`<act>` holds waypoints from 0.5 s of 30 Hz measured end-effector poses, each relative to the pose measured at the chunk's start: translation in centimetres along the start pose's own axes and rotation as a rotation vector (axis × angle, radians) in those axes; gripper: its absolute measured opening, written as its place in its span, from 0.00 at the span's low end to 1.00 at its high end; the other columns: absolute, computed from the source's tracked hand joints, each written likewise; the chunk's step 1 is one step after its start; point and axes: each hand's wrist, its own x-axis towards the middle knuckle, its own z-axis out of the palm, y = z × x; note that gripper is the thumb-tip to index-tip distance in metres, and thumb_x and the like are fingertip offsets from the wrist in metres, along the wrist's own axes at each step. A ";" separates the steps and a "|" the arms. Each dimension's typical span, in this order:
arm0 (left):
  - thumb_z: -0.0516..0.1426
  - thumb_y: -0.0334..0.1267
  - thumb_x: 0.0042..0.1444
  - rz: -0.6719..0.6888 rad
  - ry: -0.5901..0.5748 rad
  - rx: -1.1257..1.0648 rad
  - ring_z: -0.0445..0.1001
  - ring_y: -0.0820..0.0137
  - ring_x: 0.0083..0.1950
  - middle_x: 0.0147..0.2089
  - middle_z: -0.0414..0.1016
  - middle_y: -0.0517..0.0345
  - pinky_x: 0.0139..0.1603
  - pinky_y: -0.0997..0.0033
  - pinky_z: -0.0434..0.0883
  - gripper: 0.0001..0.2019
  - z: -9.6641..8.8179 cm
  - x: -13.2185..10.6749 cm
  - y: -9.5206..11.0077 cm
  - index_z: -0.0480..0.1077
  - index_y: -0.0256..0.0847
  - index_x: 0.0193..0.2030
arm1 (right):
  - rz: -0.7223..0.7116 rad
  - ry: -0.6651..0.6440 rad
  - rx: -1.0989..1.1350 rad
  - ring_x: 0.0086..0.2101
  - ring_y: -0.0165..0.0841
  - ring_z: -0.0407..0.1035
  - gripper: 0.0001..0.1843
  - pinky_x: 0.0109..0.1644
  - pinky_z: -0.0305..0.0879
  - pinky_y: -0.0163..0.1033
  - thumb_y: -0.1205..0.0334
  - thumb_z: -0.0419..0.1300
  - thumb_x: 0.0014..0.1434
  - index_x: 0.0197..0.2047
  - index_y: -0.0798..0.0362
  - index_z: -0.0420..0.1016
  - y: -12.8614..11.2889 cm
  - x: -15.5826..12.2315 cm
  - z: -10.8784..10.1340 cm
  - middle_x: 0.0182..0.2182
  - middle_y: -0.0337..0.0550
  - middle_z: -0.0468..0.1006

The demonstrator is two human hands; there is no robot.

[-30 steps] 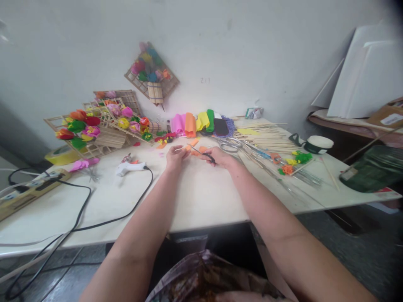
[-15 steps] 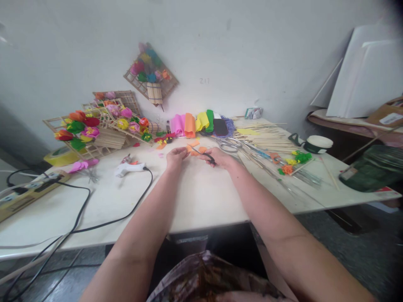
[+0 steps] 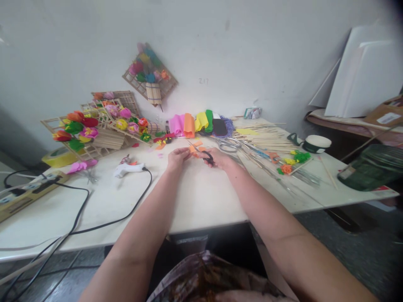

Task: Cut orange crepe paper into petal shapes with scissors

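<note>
My right hand [image 3: 217,158] is closed around the black handles of a pair of scissors [image 3: 208,157], whose blades point away and to the left. My left hand [image 3: 179,158] pinches a small piece of orange paper [image 3: 191,154] beside the blades. More orange paper pieces [image 3: 197,144] lie on the white table just beyond both hands. Whether the blades touch the held piece cannot be made out. Behind them stand folded stacks of pink paper [image 3: 177,125], orange paper [image 3: 189,125] and yellow paper [image 3: 201,121].
A white glue gun [image 3: 128,168] with a black cord lies left of my arms, near a power strip [image 3: 30,191]. Paper flowers on stick lattices [image 3: 103,136] stand at the back left. Thin wooden sticks [image 3: 267,140], large scissors [image 3: 229,144] and a green jar [image 3: 371,167] are on the right.
The scissors have turned slightly in my right hand and their blades look more open. My left hand has barely moved and still pinches the orange paper. The view has shifted a little.
</note>
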 end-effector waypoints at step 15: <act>0.61 0.24 0.43 -0.032 0.043 0.176 0.75 0.73 0.25 0.24 0.74 0.57 0.37 0.69 0.75 0.05 0.6 0.6 -0.5 0.72 0.33 0.29 | 0.004 0.086 -0.042 0.12 0.19 0.50 0.13 0.11 0.44 0.25 0.56 0.66 0.49 0.29 0.58 0.72 -0.4 0.2 -0.2 0.12 0.31 0.60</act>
